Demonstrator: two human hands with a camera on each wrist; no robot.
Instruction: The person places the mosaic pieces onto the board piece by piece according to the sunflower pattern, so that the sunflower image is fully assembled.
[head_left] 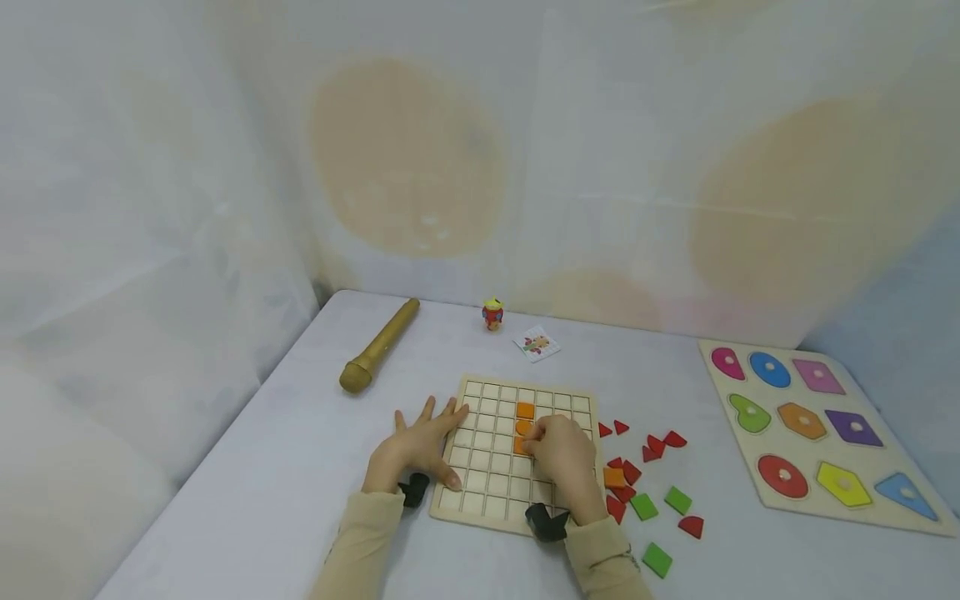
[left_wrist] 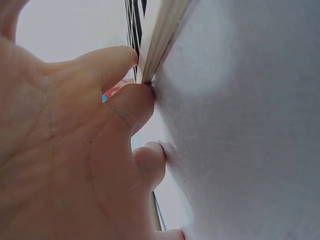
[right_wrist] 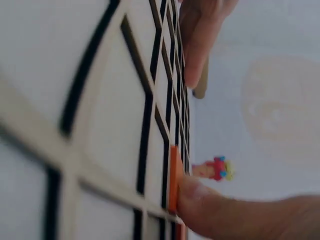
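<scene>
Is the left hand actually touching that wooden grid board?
Touching. The left wrist view shows the left hand's fingers pressed against the grid board's edge.

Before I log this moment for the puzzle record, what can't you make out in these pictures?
- Orange pieces on the grid board: head view, the right hand covers those below the top one, so their count is unclear.
- Card: head view, its print is too small to read.
- Left hand: left wrist view shows only the palm, fingers and board edge; the board's top is hidden.
- Right wrist view: the near grid is blurred.
</scene>
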